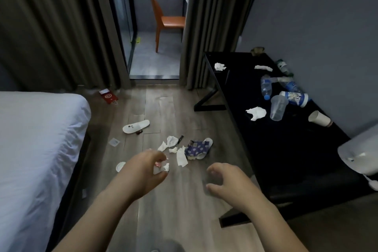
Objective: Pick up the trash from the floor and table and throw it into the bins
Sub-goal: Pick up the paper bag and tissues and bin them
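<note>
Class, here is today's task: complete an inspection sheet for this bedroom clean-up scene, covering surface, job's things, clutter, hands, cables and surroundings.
Surface: wooden floor; black table on the right.
Job's things: crumpled tissues on the floor; on the table, plastic bottles, clear cup, tipped paper cup, table tissue. No bin seen.
Clutter: white slipper, patterned slipper and red bag on the floor.
Hands: left hand curled over small scraps, hold unclear; right hand loosely curled, nothing seen in it.
Cables: nothing seen.
Surroundings: bed at left, curtains, orange chair beyond the doorway.
</note>
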The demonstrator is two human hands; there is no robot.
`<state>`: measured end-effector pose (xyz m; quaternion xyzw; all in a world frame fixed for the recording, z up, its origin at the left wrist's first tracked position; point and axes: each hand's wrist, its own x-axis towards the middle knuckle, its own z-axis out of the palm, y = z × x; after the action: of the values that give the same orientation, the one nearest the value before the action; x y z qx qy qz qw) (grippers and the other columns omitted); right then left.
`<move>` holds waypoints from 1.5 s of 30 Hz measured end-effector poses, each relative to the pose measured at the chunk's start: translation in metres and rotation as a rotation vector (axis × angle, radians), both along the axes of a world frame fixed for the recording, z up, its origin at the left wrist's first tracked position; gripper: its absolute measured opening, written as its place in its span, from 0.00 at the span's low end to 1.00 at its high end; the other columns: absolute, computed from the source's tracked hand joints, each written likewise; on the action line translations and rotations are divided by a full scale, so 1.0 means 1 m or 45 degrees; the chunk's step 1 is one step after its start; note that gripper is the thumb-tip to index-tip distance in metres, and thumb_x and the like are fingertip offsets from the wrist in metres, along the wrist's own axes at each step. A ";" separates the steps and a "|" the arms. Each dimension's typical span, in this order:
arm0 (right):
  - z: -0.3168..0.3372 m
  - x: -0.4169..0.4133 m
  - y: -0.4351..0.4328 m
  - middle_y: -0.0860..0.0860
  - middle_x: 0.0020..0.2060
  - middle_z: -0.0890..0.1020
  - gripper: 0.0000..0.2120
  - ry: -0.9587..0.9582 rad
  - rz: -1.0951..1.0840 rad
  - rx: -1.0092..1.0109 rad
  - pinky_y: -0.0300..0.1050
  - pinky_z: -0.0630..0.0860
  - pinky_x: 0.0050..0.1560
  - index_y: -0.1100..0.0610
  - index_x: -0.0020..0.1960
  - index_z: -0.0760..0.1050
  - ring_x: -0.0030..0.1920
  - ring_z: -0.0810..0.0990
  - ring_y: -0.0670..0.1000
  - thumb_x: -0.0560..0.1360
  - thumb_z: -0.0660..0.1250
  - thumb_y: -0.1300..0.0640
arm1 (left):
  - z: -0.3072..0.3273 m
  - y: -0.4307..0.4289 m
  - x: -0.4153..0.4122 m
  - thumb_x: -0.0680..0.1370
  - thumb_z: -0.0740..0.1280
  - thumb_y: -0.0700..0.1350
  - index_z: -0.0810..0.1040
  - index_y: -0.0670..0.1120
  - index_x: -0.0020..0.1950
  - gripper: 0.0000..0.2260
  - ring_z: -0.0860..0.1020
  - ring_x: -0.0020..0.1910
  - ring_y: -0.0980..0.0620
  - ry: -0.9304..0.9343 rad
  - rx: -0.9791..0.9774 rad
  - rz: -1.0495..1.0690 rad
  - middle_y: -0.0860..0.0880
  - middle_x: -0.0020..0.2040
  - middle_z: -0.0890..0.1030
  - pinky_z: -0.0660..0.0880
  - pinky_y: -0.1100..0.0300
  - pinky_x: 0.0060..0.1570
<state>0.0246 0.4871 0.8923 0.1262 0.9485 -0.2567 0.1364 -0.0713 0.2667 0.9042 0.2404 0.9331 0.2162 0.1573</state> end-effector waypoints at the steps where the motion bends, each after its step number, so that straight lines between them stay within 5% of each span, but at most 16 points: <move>1: -0.003 -0.010 0.001 0.44 0.60 0.77 0.22 -0.014 -0.017 -0.005 0.37 0.72 0.59 0.47 0.65 0.73 0.60 0.74 0.42 0.73 0.68 0.48 | -0.003 0.003 -0.014 0.75 0.68 0.52 0.75 0.54 0.62 0.16 0.76 0.56 0.57 -0.015 -0.018 -0.007 0.55 0.58 0.76 0.71 0.65 0.52; 13: -0.055 -0.130 0.072 0.44 0.60 0.74 0.20 -0.102 -0.159 -0.046 0.35 0.68 0.51 0.48 0.64 0.73 0.54 0.72 0.42 0.73 0.69 0.49 | -0.037 0.073 -0.145 0.76 0.67 0.51 0.75 0.51 0.62 0.15 0.76 0.55 0.58 -0.091 -0.112 -0.099 0.55 0.57 0.77 0.73 0.66 0.51; 25: -0.139 -0.293 0.198 0.50 0.61 0.75 0.23 -0.259 -0.155 -0.094 0.41 0.71 0.58 0.52 0.66 0.71 0.61 0.75 0.50 0.73 0.69 0.50 | -0.127 0.187 -0.282 0.75 0.67 0.51 0.76 0.51 0.59 0.13 0.77 0.53 0.55 -0.228 -0.245 0.030 0.54 0.54 0.78 0.73 0.62 0.49; 36: -0.301 -0.337 0.209 0.52 0.62 0.74 0.21 -0.436 -0.400 -0.251 0.36 0.67 0.56 0.55 0.67 0.71 0.61 0.74 0.50 0.75 0.67 0.54 | -0.297 0.214 -0.348 0.74 0.66 0.51 0.75 0.50 0.60 0.16 0.78 0.53 0.52 -0.419 -0.398 -0.038 0.52 0.54 0.80 0.73 0.60 0.49; 45: -0.533 -0.360 0.224 0.53 0.60 0.74 0.20 -0.524 -0.443 -0.177 0.43 0.70 0.58 0.55 0.66 0.72 0.60 0.75 0.53 0.75 0.67 0.54 | -0.524 0.235 -0.392 0.74 0.67 0.51 0.76 0.49 0.58 0.13 0.77 0.51 0.52 -0.410 -0.363 -0.186 0.51 0.52 0.79 0.74 0.59 0.50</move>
<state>-0.3352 0.7115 0.3598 0.3270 0.8451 -0.3096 0.2882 -0.4628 0.5015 0.3807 0.2451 0.8972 0.1059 0.3517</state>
